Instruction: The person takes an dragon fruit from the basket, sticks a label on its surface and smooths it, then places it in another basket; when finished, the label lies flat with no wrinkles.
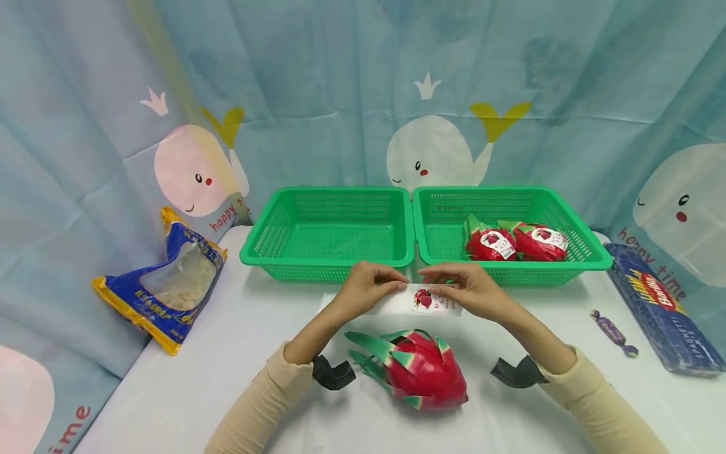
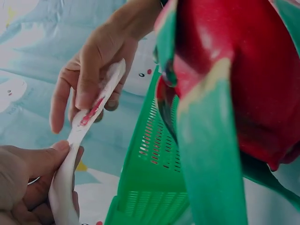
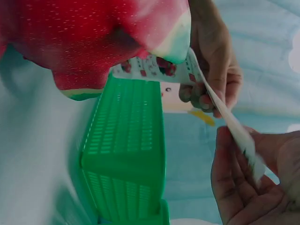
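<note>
A red dragon fruit point(image 1: 428, 372) with green-tipped scales lies on its side on the table, between the forearms. Beyond it, both hands hold up a white strip of labels point(image 1: 391, 306) with dragon fruit pictures printed on it. My left hand point(image 1: 363, 293) pinches the strip between thumb and fingers near its middle. At the strip's right end, my right hand point(image 1: 475, 293) has its thumb on the printed face and its fingers behind. In the right wrist view, the label strip point(image 3: 229, 115) bends between the two hands, and more printed labels hang behind the dragon fruit.
Behind the hands stand two green baskets, the left one point(image 1: 326, 258) bare inside and the right one point(image 1: 448, 197) holding two labelled dragon fruits point(image 1: 499, 244). A blue-yellow bag point(image 1: 170, 284) lies left; a spaghetti pack point(image 1: 663, 309) and a purple wrapped candy point(image 1: 614, 333) lie right.
</note>
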`<state>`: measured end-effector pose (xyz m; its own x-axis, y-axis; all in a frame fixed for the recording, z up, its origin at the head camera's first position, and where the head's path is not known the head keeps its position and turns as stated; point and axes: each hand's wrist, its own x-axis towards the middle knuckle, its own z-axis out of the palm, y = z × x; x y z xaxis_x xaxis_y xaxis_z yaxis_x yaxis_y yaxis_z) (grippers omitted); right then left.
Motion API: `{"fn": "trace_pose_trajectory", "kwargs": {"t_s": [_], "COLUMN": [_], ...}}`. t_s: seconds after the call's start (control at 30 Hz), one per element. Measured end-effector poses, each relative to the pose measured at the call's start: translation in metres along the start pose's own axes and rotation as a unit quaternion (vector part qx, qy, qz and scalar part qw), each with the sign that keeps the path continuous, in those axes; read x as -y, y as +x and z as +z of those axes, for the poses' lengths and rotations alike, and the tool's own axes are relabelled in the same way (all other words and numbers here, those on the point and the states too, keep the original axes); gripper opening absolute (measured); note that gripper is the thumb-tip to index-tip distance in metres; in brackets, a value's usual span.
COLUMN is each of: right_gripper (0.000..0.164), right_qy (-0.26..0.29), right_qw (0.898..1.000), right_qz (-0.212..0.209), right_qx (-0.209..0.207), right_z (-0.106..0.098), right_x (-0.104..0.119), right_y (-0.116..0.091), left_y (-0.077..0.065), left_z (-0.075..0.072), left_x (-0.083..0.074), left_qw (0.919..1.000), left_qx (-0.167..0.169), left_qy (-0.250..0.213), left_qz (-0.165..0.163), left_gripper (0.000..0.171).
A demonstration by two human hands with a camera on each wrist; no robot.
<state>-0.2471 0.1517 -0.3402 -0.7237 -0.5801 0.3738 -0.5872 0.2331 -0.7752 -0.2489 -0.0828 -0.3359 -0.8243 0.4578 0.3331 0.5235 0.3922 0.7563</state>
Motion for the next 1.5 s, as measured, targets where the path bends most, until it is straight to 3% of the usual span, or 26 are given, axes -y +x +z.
{"fn": "trace_pose_trajectory", "kwargs": {"t_s": [0.1, 0.3, 0.63, 0.7, 0.8, 0.93, 1.03, 1.2, 1.37, 1.43, 1.5], "right_gripper": [0.029, 0.021, 0.017, 0.015, 0.01, 0.012, 0.014, 0.011, 0.012, 0.011, 0.012], "right_qy": [0.005, 0.013, -0.042, -0.032, 0.032, 0.147, 0.173, 0.086, -0.008, -0.024, -0.028], "right_qw": [1.0, 0.999, 0.989, 0.99, 0.992, 0.976, 0.969, 0.985, 0.993, 0.995, 0.996], "right_qz": [-0.029, -0.041, -0.121, -0.106, -0.064, -0.016, 0.007, 0.054, 0.053, 0.047, 0.044], "right_qx": [0.001, -0.003, -0.071, -0.083, -0.106, -0.158, -0.177, -0.14, -0.104, -0.091, -0.077], "right_z": [0.002, 0.002, 0.006, 0.005, 0.001, -0.01, -0.016, -0.015, -0.007, -0.004, -0.001], "right_x": [-0.001, -0.005, -0.007, -0.008, -0.006, 0.001, 0.007, 0.015, 0.022, 0.027, 0.033], "right_y": [0.002, 0.004, 0.004, 0.002, -0.001, -0.004, -0.004, -0.005, -0.005, -0.005, -0.005], "left_y": [0.0, 0.001, 0.005, 0.007, 0.008, 0.008, 0.009, 0.007, 0.005, 0.004, 0.0], "left_z": [-0.001, -0.005, -0.004, -0.003, 0.0, 0.005, 0.01, 0.01, 0.004, 0.003, 0.003], "left_x": [-0.002, -0.009, 0.0, 0.002, 0.008, 0.017, 0.023, 0.019, -0.011, -0.025, -0.036], "left_qw": [0.9999, 0.9994, 0.9989, 0.9992, 0.9992, 0.9985, 0.9955, 0.9914, 0.9987, 0.9994, 0.9995], "left_qx": [0.005, 0.015, 0.007, -0.001, -0.012, -0.002, 0.025, 0.06, 0.016, -0.003, -0.012], "left_qy": [-0.01, -0.029, -0.034, -0.019, 0.007, 0.052, 0.091, 0.114, 0.035, 0.004, 0.001], "left_qz": [-0.005, -0.014, -0.03, -0.035, -0.037, -0.019, 0.005, 0.021, 0.031, 0.035, 0.03], "left_gripper": [0.013, 0.013, 0.014, 0.012, 0.01, 0.009, 0.01, 0.019, 0.024, 0.023, 0.021]}}
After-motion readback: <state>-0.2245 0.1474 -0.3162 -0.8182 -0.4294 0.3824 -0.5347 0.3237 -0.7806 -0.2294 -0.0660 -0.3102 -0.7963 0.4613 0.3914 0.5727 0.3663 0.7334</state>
